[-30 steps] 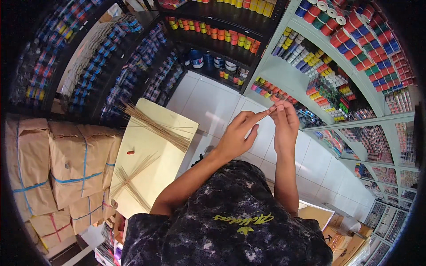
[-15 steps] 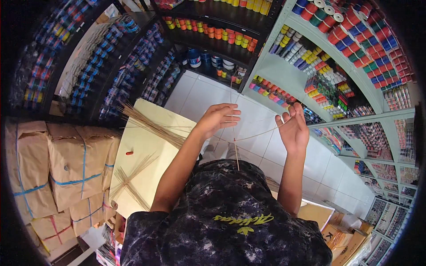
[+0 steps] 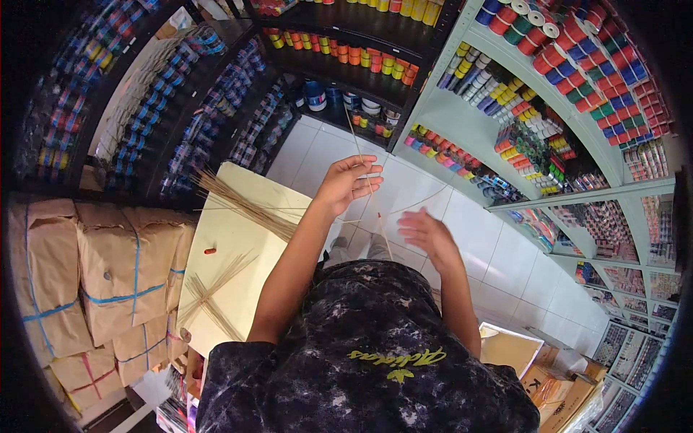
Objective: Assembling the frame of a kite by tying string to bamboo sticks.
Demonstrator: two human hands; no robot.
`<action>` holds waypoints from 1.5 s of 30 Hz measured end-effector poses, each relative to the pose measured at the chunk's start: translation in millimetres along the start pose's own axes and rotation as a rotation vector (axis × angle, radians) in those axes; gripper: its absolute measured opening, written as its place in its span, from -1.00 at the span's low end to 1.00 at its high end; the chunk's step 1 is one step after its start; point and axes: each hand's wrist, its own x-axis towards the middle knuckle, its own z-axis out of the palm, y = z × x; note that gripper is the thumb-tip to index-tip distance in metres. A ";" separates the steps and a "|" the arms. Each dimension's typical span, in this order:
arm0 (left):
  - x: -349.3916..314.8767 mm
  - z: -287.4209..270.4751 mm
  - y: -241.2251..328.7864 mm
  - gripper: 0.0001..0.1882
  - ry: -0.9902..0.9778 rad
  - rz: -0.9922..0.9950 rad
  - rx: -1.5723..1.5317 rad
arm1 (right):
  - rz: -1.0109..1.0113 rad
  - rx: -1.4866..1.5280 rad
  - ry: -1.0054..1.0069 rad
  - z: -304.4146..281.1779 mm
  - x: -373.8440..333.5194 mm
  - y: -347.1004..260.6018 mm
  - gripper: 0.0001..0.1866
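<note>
Thin light-brown sticks (image 3: pixel 386 237), joined crosswise at a small red binding, hang in front of my chest above the floor. My left hand (image 3: pixel 348 186) has its fingers curled at one long stick, which runs up past the fingertips. To the right of the binding is my right hand (image 3: pixel 431 237), blurred, with fingers stretched apart and apparently holding nothing. One side stick reaches out beyond this hand. On the pale yellow board at my left lie a bundle of loose sticks (image 3: pixel 249 206), a second crossed set of sticks (image 3: pixel 208 294) and a small red piece (image 3: pixel 210 251).
Brown paper parcels (image 3: pixel 119 267) tied with blue string are stacked at the left. Dark shelves (image 3: pixel 346 68) and grey-green shelves (image 3: pixel 447 108) hold many colourful spools. Cardboard boxes (image 3: pixel 552 390) stand at the lower right. White tiles (image 3: pixel 462 224) cover the floor.
My right hand has come away from the side stick, moving down and inward. The crossed sticks have tilted, upper end leftward. My left hand has shifted slightly left and down.
</note>
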 end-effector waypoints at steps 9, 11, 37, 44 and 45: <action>6.1 3.2 7.5 -0.71 -0.024 0.020 0.025 | -0.024 -0.011 -0.266 45.1 -1.1 -4.0 -0.67; 9.8 -1.4 16.1 -0.70 -0.030 0.030 -0.010 | -0.003 -0.029 -0.260 49.6 -3.5 -6.4 -0.70; 36.4 -66.5 64.6 -0.61 0.076 0.208 -0.170 | -0.008 -0.156 -0.472 55.6 -10.5 4.9 -0.71; 40.5 -84.3 60.3 -0.63 0.081 0.204 -0.193 | -0.003 -0.178 -0.465 58.2 -10.5 6.9 -0.71; 39.1 -83.0 62.3 -0.63 0.080 0.202 -0.193 | 0.006 -0.179 -0.464 57.9 -10.9 6.7 -0.71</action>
